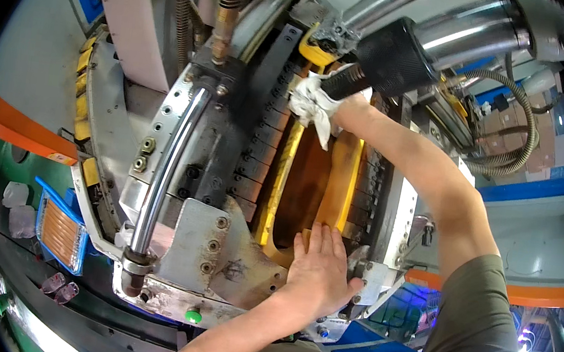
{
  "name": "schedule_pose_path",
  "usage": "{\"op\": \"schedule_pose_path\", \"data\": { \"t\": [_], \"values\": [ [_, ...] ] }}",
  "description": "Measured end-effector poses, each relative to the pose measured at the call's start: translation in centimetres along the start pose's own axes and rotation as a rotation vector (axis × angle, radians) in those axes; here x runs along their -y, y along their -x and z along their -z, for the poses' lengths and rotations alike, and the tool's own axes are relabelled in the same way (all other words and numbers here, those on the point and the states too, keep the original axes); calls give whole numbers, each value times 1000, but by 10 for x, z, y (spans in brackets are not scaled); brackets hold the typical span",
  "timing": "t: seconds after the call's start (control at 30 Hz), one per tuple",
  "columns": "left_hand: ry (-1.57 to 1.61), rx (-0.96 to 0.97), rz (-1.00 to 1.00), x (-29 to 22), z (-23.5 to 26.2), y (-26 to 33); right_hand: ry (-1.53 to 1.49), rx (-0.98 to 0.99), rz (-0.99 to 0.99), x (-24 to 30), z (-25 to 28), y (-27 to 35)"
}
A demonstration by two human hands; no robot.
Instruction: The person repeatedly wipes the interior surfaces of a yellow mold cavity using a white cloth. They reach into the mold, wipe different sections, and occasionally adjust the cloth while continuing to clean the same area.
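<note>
My left hand (pixel 319 267) lies flat, fingers stretched out, on the near end of a long yellow-brown mould cavity (pixel 305 185) in a metal machine. Nothing is in it. Farther off, my right hand (pixel 353 112) reaches over the cavity's far end and grips a crumpled white cloth (pixel 313 104). Its fingers are mostly hidden by the cloth and a black threaded rod (pixel 345 82). Bright yellow edging (pixel 281 183) runs along the cavity's sides, and rows of dark bolted metal blocks (pixel 257 149) flank it.
Above my right hand hangs a thick black-and-chrome cylinder (pixel 396 57). A polished steel rod (pixel 170 170) stands along the machine's left side, near a green button (pixel 193 316). Ribbed hoses (pixel 229 3) come down at the back. An orange rail (pixel 23 124) and a blue-framed rack (pixel 62 227) are at left.
</note>
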State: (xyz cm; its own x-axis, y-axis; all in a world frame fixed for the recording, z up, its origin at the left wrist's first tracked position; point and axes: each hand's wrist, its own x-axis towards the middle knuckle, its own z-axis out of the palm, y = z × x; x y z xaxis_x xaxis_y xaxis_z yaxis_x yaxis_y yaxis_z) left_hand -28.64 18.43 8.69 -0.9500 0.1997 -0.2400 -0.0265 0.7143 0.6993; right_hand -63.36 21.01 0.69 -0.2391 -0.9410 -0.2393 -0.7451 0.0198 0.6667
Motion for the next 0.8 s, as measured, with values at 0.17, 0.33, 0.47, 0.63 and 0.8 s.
{"op": "schedule_pose_path", "data": {
  "t": [0.17, 0.33, 0.47, 0.63, 0.8],
  "values": [
    [23, -60, 4, 7, -2, 3, -66, 466, -96, 29, 84, -5],
    [39, -128, -74, 7, -10, -1, -410, 552, -238, 33, 106, 15],
    [-50, -110, -108, 11, 12, 13, -913, 378, -426, 43, 136, 20],
    [-306, -198, -98, 35, 41, 43, -1368, 16, -1025, 42, 114, 32],
    [-511, -218, -97, 56, 54, 48, -2087, -498, -1958, 37, 100, 20]
  ]
}}
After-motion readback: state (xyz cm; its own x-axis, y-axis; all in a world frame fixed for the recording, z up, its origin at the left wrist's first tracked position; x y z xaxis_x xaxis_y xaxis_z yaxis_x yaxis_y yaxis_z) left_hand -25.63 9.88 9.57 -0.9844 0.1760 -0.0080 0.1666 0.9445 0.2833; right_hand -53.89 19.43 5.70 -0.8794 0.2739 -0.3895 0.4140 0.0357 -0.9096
